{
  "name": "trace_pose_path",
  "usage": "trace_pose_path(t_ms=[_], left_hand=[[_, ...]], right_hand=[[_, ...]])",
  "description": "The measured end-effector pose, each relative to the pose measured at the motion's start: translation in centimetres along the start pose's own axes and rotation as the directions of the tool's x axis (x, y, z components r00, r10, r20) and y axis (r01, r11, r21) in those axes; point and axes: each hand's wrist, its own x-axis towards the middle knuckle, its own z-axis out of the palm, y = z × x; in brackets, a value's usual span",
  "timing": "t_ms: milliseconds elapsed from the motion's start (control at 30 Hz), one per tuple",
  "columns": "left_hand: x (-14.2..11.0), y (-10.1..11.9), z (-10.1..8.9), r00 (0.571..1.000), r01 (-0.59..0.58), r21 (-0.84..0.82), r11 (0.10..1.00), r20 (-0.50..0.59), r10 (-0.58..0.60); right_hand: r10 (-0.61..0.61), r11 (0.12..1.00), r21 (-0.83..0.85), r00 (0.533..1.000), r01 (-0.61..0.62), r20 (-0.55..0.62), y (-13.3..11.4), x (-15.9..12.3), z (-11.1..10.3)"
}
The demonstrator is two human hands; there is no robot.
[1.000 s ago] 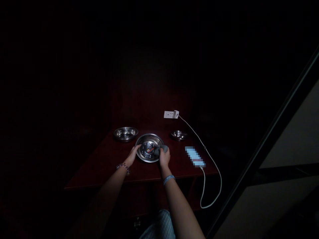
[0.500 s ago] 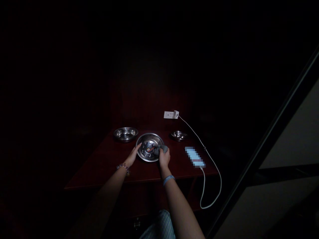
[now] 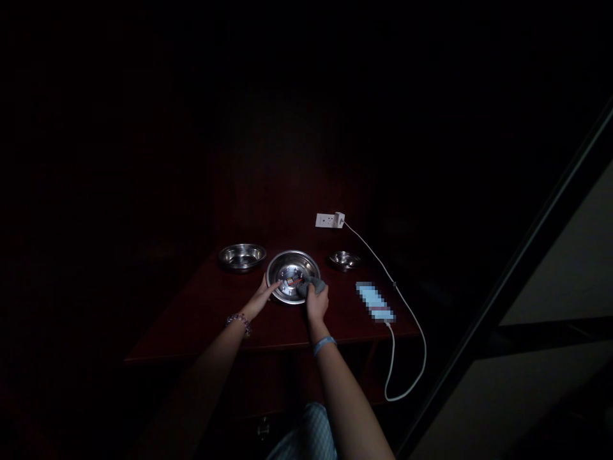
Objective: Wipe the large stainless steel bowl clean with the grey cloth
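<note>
A round steel plate [image 3: 293, 268] stands tilted up on the dark red table [image 3: 201, 319], its inside facing me. My left hand [image 3: 264, 296] rests against its lower left rim, fingers stretched out along it. My right hand [image 3: 317, 300] is closed on a grey cloth [image 3: 309, 285] and presses it onto the plate's lower right part. A beaded bracelet sits on my left wrist and a light blue band on my right.
A steel bowl [image 3: 242, 257] stands to the left and a smaller steel dish [image 3: 343, 259] to the right. A lit phone [image 3: 375, 302] lies at the right, with a white cable [image 3: 407, 319] running to a wall socket [image 3: 329, 220]. The surroundings are dark.
The plate has moved a little away from me and to the right, standing more upright. Both hands followed it, the cloth staying on its lower right.
</note>
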Motion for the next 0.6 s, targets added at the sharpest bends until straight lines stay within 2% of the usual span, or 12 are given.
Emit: trace_pose_path(t_ms=[167,267,400,600], left_hand=[[0.1,0.1,0.6,0.996,-0.044,-0.102,0.994,-0.08,0.036],[0.3,-0.2,0.5,0.994,-0.009,-0.12,0.993,-0.111,-0.004],[0.5,-0.7,0.1,0.994,0.053,-0.114,0.992,-0.094,-0.064],[1.0,-1.2,-0.2,0.987,-0.025,-0.159,0.987,-0.159,0.0]], right_hand=[[0.005,1.0,-0.002,1.0,-0.005,0.017,-0.1,-0.1,0.1],[0.001,1.0,0.003,0.999,-0.001,0.032,-0.1,-0.1,0.2],[0.002,1.0,0.027,0.999,-0.003,0.042,0.0,-0.1,0.1],[-0.01,0.996,0.089,1.0,0.008,0.02,0.1,0.1,0.1]])
